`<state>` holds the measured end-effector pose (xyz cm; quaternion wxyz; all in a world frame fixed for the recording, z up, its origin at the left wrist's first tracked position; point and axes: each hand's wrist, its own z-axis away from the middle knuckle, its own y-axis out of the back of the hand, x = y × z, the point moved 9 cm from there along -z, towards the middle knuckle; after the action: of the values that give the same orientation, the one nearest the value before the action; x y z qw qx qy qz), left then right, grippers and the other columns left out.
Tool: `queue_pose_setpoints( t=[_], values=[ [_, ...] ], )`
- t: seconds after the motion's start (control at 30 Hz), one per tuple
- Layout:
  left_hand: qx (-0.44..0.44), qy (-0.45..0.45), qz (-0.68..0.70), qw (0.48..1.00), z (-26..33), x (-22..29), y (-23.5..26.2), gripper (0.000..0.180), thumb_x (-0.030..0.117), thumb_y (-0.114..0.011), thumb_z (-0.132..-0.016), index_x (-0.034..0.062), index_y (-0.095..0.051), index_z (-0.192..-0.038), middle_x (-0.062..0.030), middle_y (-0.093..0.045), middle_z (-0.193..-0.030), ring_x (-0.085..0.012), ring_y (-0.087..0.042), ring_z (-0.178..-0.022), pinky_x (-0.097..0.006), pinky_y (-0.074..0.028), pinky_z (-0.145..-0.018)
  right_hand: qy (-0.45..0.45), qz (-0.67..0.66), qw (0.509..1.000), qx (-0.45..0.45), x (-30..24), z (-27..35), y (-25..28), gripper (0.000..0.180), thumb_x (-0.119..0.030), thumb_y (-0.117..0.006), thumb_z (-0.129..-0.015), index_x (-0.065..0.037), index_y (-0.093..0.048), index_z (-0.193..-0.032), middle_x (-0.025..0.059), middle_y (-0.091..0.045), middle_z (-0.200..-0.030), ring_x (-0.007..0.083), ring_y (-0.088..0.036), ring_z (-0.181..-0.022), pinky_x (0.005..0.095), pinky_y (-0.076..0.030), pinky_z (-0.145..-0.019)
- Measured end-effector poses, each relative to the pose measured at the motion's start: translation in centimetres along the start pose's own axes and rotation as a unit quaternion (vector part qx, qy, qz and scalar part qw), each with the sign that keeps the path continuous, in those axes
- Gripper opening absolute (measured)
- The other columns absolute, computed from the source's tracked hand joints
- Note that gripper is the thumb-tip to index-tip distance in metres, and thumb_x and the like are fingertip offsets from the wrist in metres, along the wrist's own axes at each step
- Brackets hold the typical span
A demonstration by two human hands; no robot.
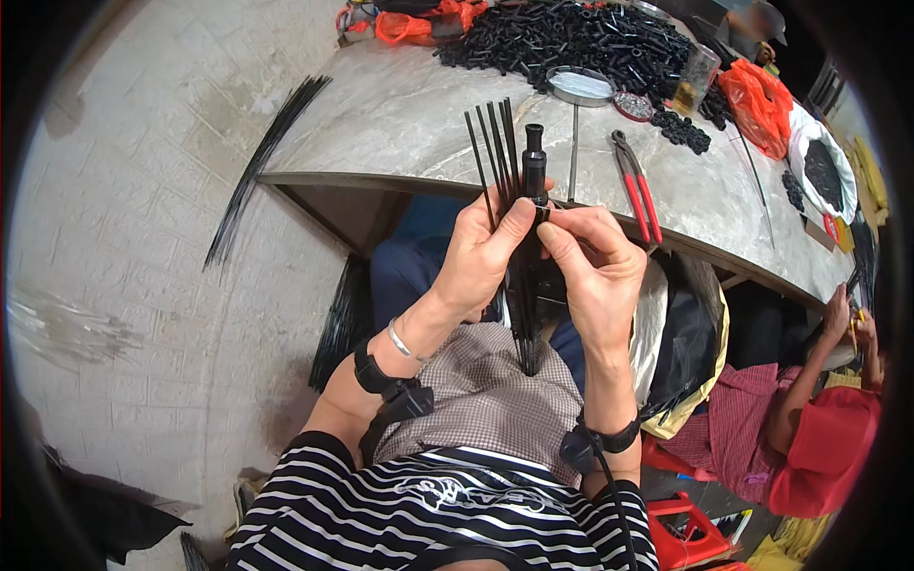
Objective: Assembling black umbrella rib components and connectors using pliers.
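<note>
Left hand (pixel 487 243): wrapped round black rods (pixel 512 143), thumb at 1 upright black fitting (pixel 534 173) between the hands. Right hand (pixel 602 276): thumb and forefinger pinching fitting's lower end. Red-handled pliers (pixel 629 176) beyond it.

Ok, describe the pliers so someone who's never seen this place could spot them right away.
Find the grey table across the top of the picture. Near its front edge, just beyond the right hand, lie the pliers. Their two long red handles and dark head set them apart from the thin grey rod on their left.
</note>
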<state>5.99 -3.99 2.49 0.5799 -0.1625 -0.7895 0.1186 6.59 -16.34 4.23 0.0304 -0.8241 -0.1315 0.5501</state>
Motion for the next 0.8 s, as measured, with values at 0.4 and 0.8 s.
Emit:
queue_pose_setpoints(
  t=[0.4, 0.8],
  values=[
    [0.035, -0.035, -0.034, 0.998, 0.1, 0.7, 0.8, 0.031, 0.019, -0.052, -0.096, -0.0011, -0.054, -0.12, -0.0073, -0.065, -0.099, -0.0118, -0.06, -0.092, -0.026, -0.048, -0.083, 0.023, 0.065, 0.998, -0.012, -0.7, -0.7, -0.9, 0.007, 0.004, -0.07, -0.077, 0.004, -0.068, -0.084, 0.0039, -0.062, -0.08, 0.0073, -0.06, -0.073, 0.0198, -0.048, -0.063],
    [0.03, 0.044, 0.063, 0.997, 0.2, 0.5, 0.9, 0.032, 0.017, -0.054, -0.095, -0.0022, -0.054, -0.12, -0.0088, -0.062, -0.109, -0.014, -0.059, -0.1, -0.029, -0.049, -0.086, 0.059, 0.13, 0.989, -0.023, -1.0, -1.3, -1.0, 0.009, 0.003, -0.071, -0.075, 0.003, -0.068, -0.084, 0.0061, -0.061, -0.075, 0.0097, -0.06, -0.066, 0.0213, -0.047, -0.059]
  ],
)
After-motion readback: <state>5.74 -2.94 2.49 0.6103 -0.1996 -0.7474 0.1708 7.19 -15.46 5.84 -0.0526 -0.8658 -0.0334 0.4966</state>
